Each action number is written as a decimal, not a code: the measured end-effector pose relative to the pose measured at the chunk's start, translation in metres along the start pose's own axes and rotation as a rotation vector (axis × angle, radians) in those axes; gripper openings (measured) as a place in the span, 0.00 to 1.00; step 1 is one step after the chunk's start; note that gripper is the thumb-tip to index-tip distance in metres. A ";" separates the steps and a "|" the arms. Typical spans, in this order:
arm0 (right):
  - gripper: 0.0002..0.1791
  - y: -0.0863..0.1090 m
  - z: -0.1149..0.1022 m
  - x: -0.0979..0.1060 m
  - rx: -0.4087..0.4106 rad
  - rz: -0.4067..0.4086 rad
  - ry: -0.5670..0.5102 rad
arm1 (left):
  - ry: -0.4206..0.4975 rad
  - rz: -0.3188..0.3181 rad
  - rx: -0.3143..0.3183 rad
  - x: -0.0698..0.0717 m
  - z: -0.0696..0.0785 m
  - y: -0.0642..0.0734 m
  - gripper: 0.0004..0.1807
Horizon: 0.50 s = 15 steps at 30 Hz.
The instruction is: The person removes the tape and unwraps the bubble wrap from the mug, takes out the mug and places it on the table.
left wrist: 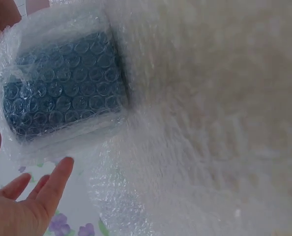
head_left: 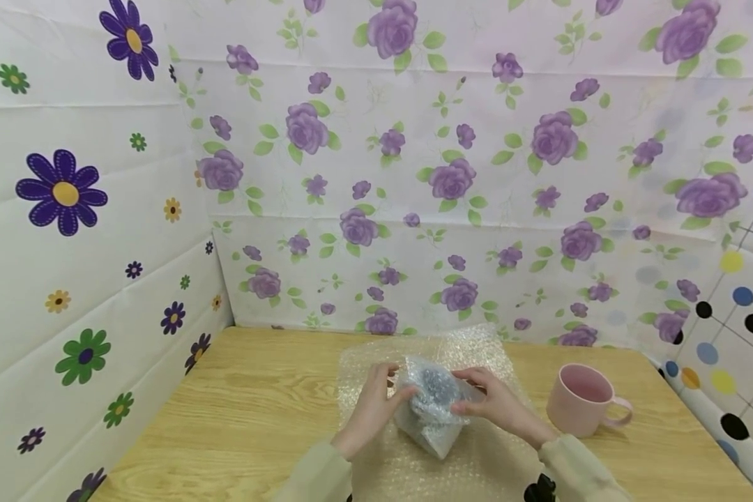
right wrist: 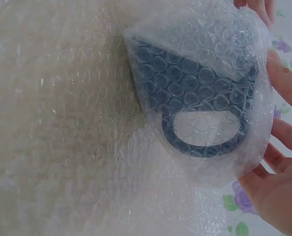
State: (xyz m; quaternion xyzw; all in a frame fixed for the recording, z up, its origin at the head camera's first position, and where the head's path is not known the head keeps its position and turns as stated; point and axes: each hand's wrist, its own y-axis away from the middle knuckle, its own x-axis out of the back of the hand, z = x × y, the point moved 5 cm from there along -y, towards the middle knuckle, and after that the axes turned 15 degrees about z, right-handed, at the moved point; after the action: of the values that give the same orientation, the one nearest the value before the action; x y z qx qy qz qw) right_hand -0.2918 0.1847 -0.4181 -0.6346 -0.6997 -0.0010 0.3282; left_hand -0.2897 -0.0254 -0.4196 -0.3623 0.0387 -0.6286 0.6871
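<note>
A dark blue mug (right wrist: 178, 81) wrapped in bubble wrap (head_left: 429, 436) stands on a larger bubble wrap sheet (head_left: 496, 460). Its loop handle shows through the plastic in the right wrist view, and its plain side in the left wrist view. My left hand (head_left: 375, 399) holds the bundle from the left, thumb on the upper wrap and fingertips at the edge. From the right, my right hand (head_left: 494, 403) grips the gathered wrap near the top, thumb in front and fingers behind. Folded plastic covers the mug's mouth.
A pink mug (head_left: 580, 401) stands on the wooden table (head_left: 245, 411), right of the sheet, its handle pointing right. Flowered cloth walls (head_left: 364, 174) rise behind and at the left, and a dotted one (head_left: 737, 348) at the right. A small black object (head_left: 539, 488) is at the bottom edge.
</note>
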 end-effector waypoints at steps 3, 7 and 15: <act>0.31 0.000 -0.007 0.001 -0.003 -0.003 0.005 | 0.002 0.041 -0.020 0.006 0.003 0.004 0.26; 0.30 0.004 -0.025 0.003 -0.010 -0.017 -0.011 | 0.013 0.070 -0.066 0.012 0.006 0.008 0.20; 0.30 0.002 -0.011 0.001 -0.007 -0.016 0.018 | 0.059 0.040 -0.157 0.015 0.009 0.019 0.07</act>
State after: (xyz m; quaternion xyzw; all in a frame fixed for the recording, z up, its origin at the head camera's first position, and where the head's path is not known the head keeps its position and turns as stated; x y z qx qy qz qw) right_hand -0.2851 0.1820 -0.4100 -0.6303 -0.7017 -0.0118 0.3319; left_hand -0.2666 -0.0353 -0.4172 -0.3957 0.1153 -0.6202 0.6675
